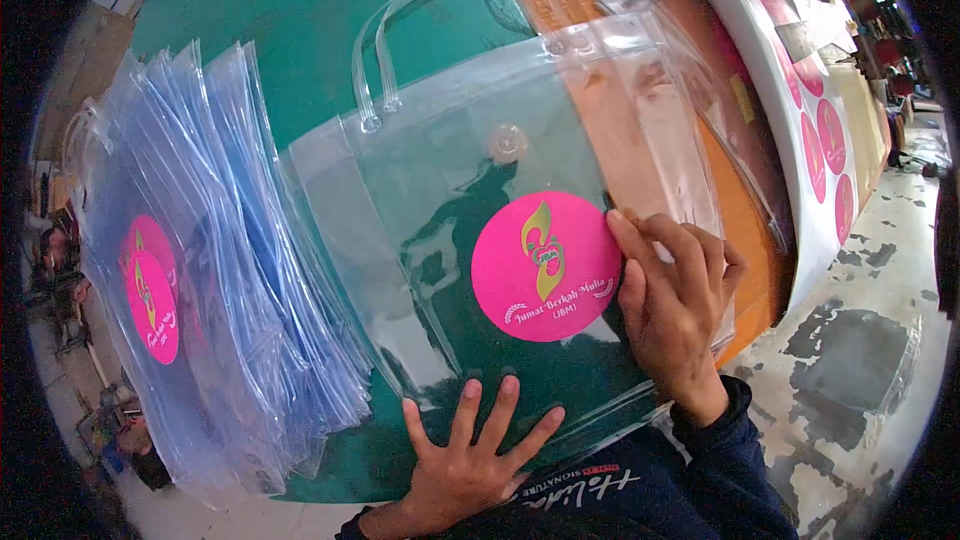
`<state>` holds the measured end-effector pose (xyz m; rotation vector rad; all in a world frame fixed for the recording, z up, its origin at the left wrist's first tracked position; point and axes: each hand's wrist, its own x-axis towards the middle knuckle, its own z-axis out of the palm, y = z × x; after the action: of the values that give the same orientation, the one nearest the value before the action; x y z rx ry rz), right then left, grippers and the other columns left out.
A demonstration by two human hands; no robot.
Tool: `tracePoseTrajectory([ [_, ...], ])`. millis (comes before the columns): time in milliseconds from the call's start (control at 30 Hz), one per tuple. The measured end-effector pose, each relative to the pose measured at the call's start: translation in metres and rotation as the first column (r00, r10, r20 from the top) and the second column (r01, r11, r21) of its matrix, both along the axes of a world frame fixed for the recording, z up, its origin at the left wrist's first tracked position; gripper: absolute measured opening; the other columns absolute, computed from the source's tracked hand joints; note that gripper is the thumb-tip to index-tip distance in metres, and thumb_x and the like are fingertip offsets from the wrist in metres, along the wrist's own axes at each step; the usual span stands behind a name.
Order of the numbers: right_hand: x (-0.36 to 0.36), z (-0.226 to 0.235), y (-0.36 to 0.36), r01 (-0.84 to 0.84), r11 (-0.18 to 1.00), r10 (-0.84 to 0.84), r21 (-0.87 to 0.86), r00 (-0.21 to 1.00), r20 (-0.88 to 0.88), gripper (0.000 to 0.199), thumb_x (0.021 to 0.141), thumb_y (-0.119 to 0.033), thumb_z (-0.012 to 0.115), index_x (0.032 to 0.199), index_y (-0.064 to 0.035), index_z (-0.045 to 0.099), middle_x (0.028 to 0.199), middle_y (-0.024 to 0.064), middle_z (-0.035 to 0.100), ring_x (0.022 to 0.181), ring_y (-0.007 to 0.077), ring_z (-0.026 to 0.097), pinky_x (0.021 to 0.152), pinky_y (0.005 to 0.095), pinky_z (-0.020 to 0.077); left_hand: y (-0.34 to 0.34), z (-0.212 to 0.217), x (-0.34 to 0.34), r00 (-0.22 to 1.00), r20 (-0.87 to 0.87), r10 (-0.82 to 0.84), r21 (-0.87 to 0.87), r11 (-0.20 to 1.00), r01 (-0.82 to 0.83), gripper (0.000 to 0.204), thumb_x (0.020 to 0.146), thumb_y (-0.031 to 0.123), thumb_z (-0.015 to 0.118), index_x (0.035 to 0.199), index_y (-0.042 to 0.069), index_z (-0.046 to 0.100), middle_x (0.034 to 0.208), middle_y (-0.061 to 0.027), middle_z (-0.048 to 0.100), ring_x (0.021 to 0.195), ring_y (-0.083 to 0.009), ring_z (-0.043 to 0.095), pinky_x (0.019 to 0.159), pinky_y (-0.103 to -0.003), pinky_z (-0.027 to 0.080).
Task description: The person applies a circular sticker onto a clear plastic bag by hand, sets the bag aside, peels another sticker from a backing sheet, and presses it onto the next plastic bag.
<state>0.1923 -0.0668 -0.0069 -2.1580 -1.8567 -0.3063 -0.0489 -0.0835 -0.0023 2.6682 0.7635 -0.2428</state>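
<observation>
Dark sleeve (725,445) hides forearm, right hand (680,295) touching sticker (545,265).

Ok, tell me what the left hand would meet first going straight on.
Sliding along the clear bag, the left hand would likely meet the round pink sticker first, though the exact heading is uncertain.

passable: green tabletop (290,10), far side | obstacles: bag stack (215,240), handle loop (362,90)

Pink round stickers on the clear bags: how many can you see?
3 visible: one sticker on the middle bag, at the right hand, and two overlapping stickers on the bag stack at left. More may be hidden in that stack.
</observation>
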Motion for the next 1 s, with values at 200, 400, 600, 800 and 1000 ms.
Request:
tracePoseTrajectory([
  [200, 0.0050, 0.0009, -0.0015, -0.162, 0.987, 0.163, 0.012, 0.978, -0.129, 0.035, 0.071, -0.011, 0.065, 0.106, -0.0094, 0.066, 0.102, 0.0032, 0.060, 0.088, 0.0172, 0.057, 0.081, 0.0374, 0.0347, -0.0009, -0.0016, 0.0002, 1.000, 0.012, 0.003, 0.046, 0.999, -0.004, 0.081, 0.064, 0.055, 0.063, 0.138, 0.042, 0.032, 0.146, -0.0072, 0.030, 0.135, -0.0317, 0.022, 0.097, -0.073, 0.010],
  [400, -0.0002, 0.0001, 0.0002, -0.057, 0.998, 0.054, -0.019, 0.990, -0.128, 0.031, 0.074, -0.014, 0.066, 0.105, -0.0093, 0.066, 0.105, 0.0033, 0.061, 0.090, 0.0169, 0.058, 0.079, 0.0366, 0.0345, 0.0004, -0.0044, -0.0023, 0.991, -0.064, -0.121, 0.153, 0.980, 0.130, 0.080, 0.061, 0.070, 0.057, 0.133, 0.044, 0.038, 0.144, -0.0203, 0.026, 0.133, -0.0443, 0.018, 0.091, -0.079, 0.011],
  [600, -0.0009, 0.0023, 0.0018, -0.016, 0.999, 0.014, -0.033, 0.998, -0.056, 0.025, 0.080, -0.010, 0.057, 0.102, -0.0055, 0.067, 0.097, 0.0075, 0.061, 0.083, 0.0209, 0.057, 0.078, 0.0326, 0.0374, 0.0004, -0.0044, -0.0024, 0.991, -0.053, -0.122, 0.159, 0.979, 0.129, 0.078, 0.062, 0.069, 0.056, 0.134, 0.044, 0.038, 0.142, -0.0205, 0.029, 0.133, -0.0444, 0.019, 0.092, -0.079, 0.011],
  [800, 0.0042, 0.0005, 0.0003, -0.141, 0.990, 0.141, 0.014, 0.979, -0.144, 0.030, 0.075, -0.014, 0.065, 0.104, -0.0098, 0.067, 0.103, 0.0010, 0.062, 0.086, 0.0160, 0.058, 0.079, 0.0357, 0.0343, -0.0012, -0.0031, -0.0032, 0.992, -0.082, -0.091, 0.138, 0.985, 0.102, 0.074, 0.065, 0.070, 0.053, 0.133, 0.044, 0.038, 0.142, -0.0206, 0.029, 0.133, -0.0445, 0.019, 0.092, -0.078, 0.010],
  [1000, -0.0024, 0.0014, -0.0015, 0.000, 1.000, 0.000, -0.011, 1.000, 0.017, 0.030, 0.074, -0.015, 0.065, 0.104, -0.0106, 0.068, 0.100, 0.0006, 0.062, 0.082, 0.0149, 0.056, 0.080, 0.0347, 0.0340, -0.0011, -0.0017, -0.0047, 0.989, -0.098, -0.108, 0.133, 0.984, 0.121, 0.068, 0.071, 0.070, 0.046, 0.133, 0.044, 0.039, 0.142, -0.0204, 0.029, 0.133, -0.0439, 0.018, 0.092, -0.078, 0.009],
])
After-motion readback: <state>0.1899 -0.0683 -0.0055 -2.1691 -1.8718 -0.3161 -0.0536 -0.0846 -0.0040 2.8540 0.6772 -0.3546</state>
